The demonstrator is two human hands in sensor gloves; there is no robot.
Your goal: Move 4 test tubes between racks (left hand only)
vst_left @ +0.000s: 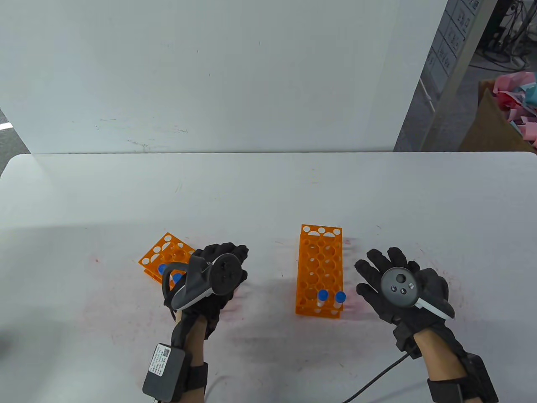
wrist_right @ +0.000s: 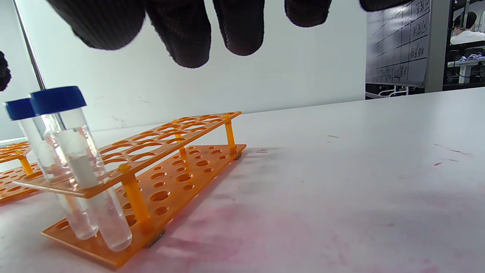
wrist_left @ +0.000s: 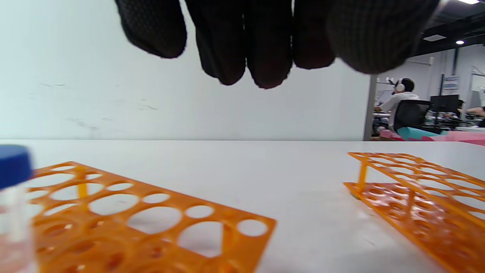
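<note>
Two orange racks stand on the white table (vst_left: 268, 189). The left rack (vst_left: 168, 254) is angled and holds two blue-capped tubes (vst_left: 161, 269) at its near end, partly hidden by my left hand. The right rack (vst_left: 319, 268) holds two blue-capped tubes (vst_left: 322, 295) in its near row. My left hand (vst_left: 228, 257) hovers over the left rack's right side and holds nothing; its fingers (wrist_left: 265, 57) hang empty above the rack (wrist_left: 144, 220). One tube cap (wrist_left: 13, 165) shows at the left edge of that view. My right hand (vst_left: 386, 268) lies spread and empty, right of the right rack (wrist_right: 170, 151).
A white wall panel (vst_left: 209, 75) stands along the table's far edge. A cardboard box with pink scraps (vst_left: 507, 113) sits beyond the far right corner. Faint pink stains (vst_left: 235, 310) mark the table around the racks.
</note>
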